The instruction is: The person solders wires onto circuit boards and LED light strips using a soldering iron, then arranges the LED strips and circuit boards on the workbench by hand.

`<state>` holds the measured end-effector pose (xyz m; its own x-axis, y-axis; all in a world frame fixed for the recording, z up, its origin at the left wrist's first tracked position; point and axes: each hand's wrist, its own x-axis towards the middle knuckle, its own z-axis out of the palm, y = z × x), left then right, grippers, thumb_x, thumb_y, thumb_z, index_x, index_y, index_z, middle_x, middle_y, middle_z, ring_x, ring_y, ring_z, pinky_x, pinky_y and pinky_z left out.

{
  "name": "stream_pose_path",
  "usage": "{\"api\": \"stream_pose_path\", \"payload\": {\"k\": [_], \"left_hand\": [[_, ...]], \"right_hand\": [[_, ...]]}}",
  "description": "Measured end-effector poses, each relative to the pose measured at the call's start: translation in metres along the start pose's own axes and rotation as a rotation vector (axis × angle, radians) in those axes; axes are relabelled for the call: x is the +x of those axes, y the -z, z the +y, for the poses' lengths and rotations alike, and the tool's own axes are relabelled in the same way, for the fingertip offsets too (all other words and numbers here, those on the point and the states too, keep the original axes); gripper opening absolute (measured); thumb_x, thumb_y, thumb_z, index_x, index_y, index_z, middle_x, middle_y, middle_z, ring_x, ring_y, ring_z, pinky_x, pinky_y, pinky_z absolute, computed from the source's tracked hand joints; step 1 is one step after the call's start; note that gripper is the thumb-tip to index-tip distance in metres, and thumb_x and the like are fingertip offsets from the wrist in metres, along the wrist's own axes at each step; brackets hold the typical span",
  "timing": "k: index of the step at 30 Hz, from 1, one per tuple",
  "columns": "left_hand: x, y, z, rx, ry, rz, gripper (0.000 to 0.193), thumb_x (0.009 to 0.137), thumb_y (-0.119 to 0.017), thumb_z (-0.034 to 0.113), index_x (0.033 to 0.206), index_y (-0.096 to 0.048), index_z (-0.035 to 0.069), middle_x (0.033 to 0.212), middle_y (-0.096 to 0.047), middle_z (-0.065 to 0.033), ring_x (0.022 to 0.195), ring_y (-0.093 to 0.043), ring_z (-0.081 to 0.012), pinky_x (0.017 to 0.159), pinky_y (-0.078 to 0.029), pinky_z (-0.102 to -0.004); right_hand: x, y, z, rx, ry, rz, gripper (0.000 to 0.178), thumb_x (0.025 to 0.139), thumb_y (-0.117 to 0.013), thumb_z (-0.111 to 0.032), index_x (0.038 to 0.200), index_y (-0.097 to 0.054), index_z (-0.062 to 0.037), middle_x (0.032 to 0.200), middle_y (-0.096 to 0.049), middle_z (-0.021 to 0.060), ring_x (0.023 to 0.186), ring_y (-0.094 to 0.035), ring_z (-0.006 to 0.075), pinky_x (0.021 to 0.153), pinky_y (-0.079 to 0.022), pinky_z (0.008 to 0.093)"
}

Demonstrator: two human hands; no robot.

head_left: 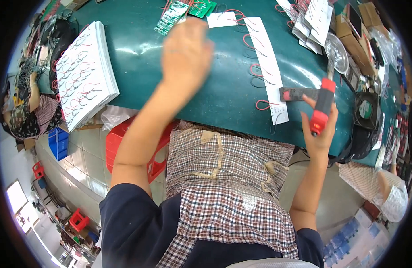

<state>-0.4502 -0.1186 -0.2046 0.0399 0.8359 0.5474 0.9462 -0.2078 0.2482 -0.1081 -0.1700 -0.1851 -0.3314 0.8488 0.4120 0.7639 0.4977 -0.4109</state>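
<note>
Checked apron [228,187] lies closest, over the lap, and both bare forearms rise from it to a green table [161,76]. Right hand [320,127] is closed around a red-handled tool [323,107], held upright just off the table's near edge; its tip points up toward a round metal dish [337,52] beyond the fist, though the tip itself is too small to make out. Just left of that grip, a long white strip [268,67] runs away across the table with red wire loops [255,71] fixed along it, and a small dark block [297,94] lies beside the strip's near end. Left hand [186,56] is blurred in mid-air above the table, far from the tool; whether it is open or holding anything cannot be told. Beyond it lie green circuit boards [172,15]. Well to its left, a stack of white sheets [83,73] already carries many wire loops, which suggests much work is finished, while the strip by the tool looks like the piece in hand.
</note>
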Motion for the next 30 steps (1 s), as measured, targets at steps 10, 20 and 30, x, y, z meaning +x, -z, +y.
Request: {"api": "stream_pose_path", "payload": {"k": [10,20,30], "left_hand": [[0.004,0.016,-0.075,0.017,0.465,0.069,0.029,0.086,-0.071,0.026,0.103,-0.071,0.002,0.093,-0.072,-0.0133,0.082,-0.070,-0.0291,0.075,-0.054,-0.0396],[-0.081,0.055,0.024,-1.084,0.959,-0.303,0.023,0.093,-0.066,0.002,0.113,-0.055,-0.003,0.097,-0.064,-0.0089,0.083,-0.071,-0.0187,0.070,-0.058,-0.0244],[-0.083,0.067,0.056,-0.379,0.485,-0.361,0.013,0.081,-0.077,0.017,0.083,-0.069,0.007,0.081,-0.063,-0.0058,0.063,-0.062,-0.0208,0.059,-0.049,-0.0354]], "right_hand": [[-0.052,0.005,-0.015,0.224,-0.114,0.082,0.067,0.082,-0.070,0.011,0.136,-0.031,0.0005,0.103,-0.074,0.0118,0.119,-0.061,0.0322,0.111,-0.034,0.0444],[-0.079,0.012,-0.028,0.326,-0.265,-0.037,0.060,0.084,-0.066,0.012,0.131,-0.029,0.0013,0.101,-0.073,0.0100,0.116,-0.063,0.0287,0.111,-0.039,0.0477],[-0.082,0.011,-0.047,0.419,-0.264,-0.028,0.030,0.087,-0.061,0.010,0.114,-0.053,-0.0007,0.096,-0.071,0.0024,0.106,-0.060,0.0194,0.106,-0.047,0.0457]]}}
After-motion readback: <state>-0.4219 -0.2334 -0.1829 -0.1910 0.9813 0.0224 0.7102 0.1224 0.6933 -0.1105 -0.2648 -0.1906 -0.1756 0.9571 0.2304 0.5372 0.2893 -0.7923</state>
